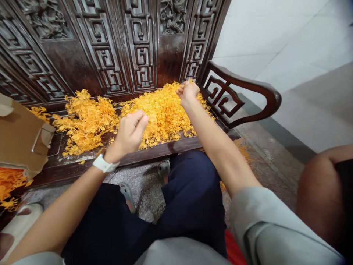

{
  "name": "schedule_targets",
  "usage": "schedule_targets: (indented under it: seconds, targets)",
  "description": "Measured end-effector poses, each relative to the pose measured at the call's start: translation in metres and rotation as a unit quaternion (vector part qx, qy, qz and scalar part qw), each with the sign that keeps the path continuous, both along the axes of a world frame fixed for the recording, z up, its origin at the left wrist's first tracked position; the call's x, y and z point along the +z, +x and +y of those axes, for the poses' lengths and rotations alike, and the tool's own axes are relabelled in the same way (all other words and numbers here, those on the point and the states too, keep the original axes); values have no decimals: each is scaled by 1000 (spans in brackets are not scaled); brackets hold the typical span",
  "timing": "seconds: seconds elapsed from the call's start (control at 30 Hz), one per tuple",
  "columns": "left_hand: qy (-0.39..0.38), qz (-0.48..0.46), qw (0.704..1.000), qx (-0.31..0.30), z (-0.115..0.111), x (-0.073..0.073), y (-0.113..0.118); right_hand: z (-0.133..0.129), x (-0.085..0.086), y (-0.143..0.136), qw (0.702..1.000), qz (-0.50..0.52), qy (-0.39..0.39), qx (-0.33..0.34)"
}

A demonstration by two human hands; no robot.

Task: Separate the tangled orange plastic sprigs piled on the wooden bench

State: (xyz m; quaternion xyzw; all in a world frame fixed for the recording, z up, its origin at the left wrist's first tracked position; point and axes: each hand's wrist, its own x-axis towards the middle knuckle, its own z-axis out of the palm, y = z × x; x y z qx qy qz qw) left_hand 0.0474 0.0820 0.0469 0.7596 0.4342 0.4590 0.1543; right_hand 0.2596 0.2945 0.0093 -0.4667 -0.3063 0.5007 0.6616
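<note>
Yellow-orange plastic pieces are heaped on a dark carved wooden bench, in a large right pile (165, 110) and a looser left pile (88, 121). My left hand (131, 131), with a white watch on its wrist, is closed in front of the gap between the piles; whatever its fingers grip is hidden. Over the back right end of the large pile, my right hand (188, 91) has its fingers curled together, and a small yellow bit shows beside them. What it holds is too small to make out.
At the left stands an open cardboard box (22, 132) with orange pieces (12, 184) below its edge. The bench's curved armrest (248, 82) rises at the right. Another person's bare knee (322, 180) is at the far right. More orange pieces lie on the floor beyond the bench.
</note>
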Motion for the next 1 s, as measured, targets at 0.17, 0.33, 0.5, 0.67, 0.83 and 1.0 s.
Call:
schedule_targets:
  seconds: [0.17,0.33,0.5,0.67,0.83,1.0]
  targets:
    - [-97,-64,993,-33,-3,-20,16,-12,-28,-2,990,-67,-86,93]
    - [-119,-146,982,29,23,-27,1,-7,-30,-15,977,-178,-11,116]
    - [-89,-200,975,32,43,-27,-19,-38,-12,-20,938,-142,-12,314]
    - [-148,-243,958,33,55,-38,-28,-82,7,-41,871,-59,14,487]
    - [-226,-256,939,24,55,-36,-28,-82,11,-50,900,-154,120,389]
    - [-186,-183,964,55,49,-29,-27,-82,17,-47,845,-244,232,416]
